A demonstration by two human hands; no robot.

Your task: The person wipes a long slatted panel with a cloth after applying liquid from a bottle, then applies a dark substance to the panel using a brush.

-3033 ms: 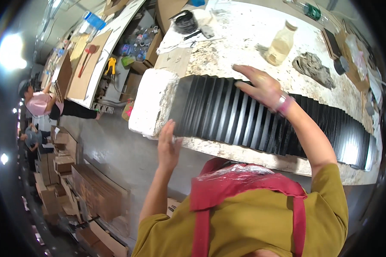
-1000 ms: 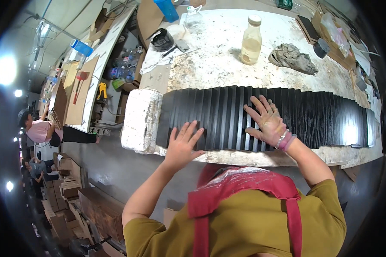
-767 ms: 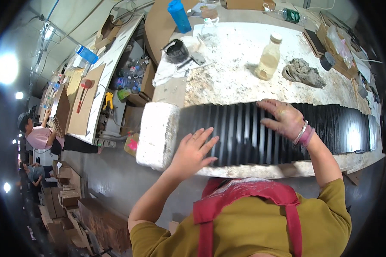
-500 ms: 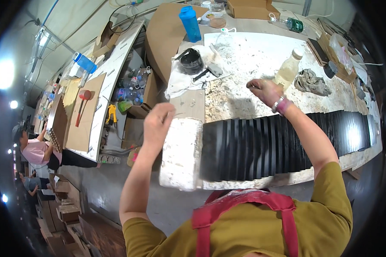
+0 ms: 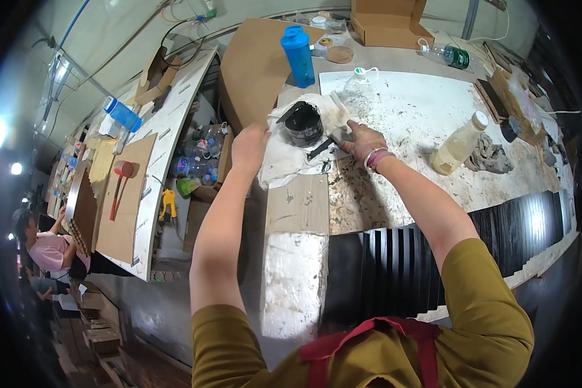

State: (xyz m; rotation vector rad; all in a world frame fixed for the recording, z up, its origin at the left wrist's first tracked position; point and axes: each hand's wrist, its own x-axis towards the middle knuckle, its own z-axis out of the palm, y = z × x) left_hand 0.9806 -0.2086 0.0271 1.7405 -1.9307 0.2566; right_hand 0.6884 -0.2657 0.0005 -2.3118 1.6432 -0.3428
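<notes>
My left hand (image 5: 251, 145) is closed at the left edge of a stained white cloth (image 5: 281, 167), its fingertips partly hidden. On the opposite side, my right hand (image 5: 366, 143) pinches the cloth's right edge, close against the grey head of a black-handled tool (image 5: 320, 149). The fingers cover part of that head, so whether they also grip it is unclear. Between my hands, a black-smeared tub (image 5: 303, 124) of dark stuff stands on the cloth. Nearer to me, a row of overlapping black strips (image 5: 394, 265) runs rightward from a white-wrapped block (image 5: 294, 284).
A blue shaker bottle (image 5: 298, 58) stands behind the cloth, near a clear bottle (image 5: 360, 87). Rightward are a cloudy bottle (image 5: 460, 143) and a grey rag (image 5: 489, 155). On the left bench (image 5: 145, 239) lies a red mallet (image 5: 120, 181); a person (image 5: 48, 249) works beyond it.
Both hands have reached forward: the left from beside the white-wrapped block, the right from beside the cloudy bottle, to opposite edges of the cloth. The whole view has shifted a little.
</notes>
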